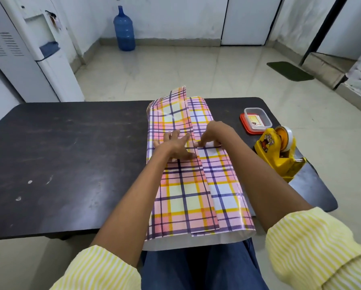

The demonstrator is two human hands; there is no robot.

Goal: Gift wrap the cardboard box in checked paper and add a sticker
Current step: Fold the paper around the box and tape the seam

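Observation:
The checked paper (188, 191), pink, yellow and purple, lies folded lengthwise over the cardboard box, which is fully hidden beneath it. The two long flaps overlap along a seam down the middle. My left hand (176, 143) lies flat with spread fingers on the left flap beside the seam. My right hand (212, 135) has its fingertips down on a strip of clear tape across the seam. The paper's near end hangs over the table's front edge, white side showing.
A yellow tape dispenser (279, 151) stands at the right edge of the dark table (71, 153). Behind it sits a small clear container (256, 120) on a red lid, with a card inside. Tiled floor and a blue water jug (124, 30) lie beyond.

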